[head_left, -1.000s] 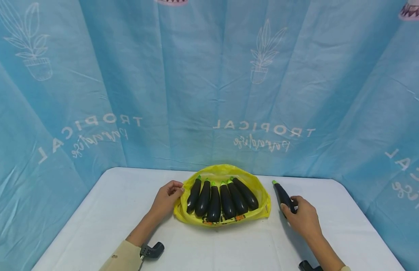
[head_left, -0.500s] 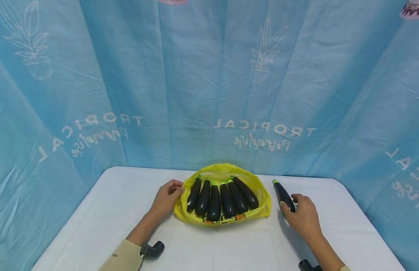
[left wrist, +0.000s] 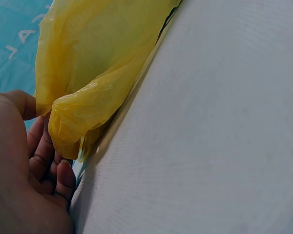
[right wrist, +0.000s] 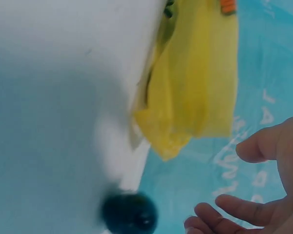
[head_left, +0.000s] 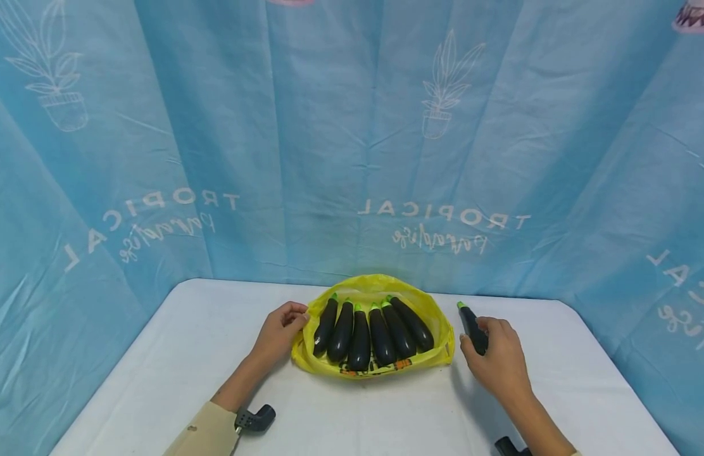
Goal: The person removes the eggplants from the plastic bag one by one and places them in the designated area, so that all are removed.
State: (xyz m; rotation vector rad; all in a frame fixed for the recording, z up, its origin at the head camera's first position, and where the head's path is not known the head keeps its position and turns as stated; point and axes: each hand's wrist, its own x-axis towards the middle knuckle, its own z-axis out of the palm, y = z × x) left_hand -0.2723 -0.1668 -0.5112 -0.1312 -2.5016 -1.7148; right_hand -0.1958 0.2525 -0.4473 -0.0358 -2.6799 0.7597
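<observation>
A yellow plastic bag (head_left: 443, 351) lies with its mouth spread on the white table, several dark eggplants (head_left: 360, 342) side by side inside it. At its left edge my left hand (head_left: 276, 332) pinches the thin plastic between thumb and fingers, as the left wrist view shows at the bag's gathered corner (left wrist: 80, 109). Right of the bag is a single eggplant (head_left: 468, 324), green stem pointing away. My right hand (head_left: 500, 358) is over its near end and hides it in the head view. In the right wrist view, thumb and fingers are spread, apart from that eggplant (right wrist: 131, 213).
A white cloth covers the table (head_left: 397, 421). Behind it and along both sides hangs a blue printed curtain (head_left: 329, 158). Black devices are strapped at the left wrist (head_left: 255, 419) and the right wrist (head_left: 511, 446).
My right hand has moved a little up and left over the single eggplant, covering more of its near end. The left hand and the bag have stayed in place.
</observation>
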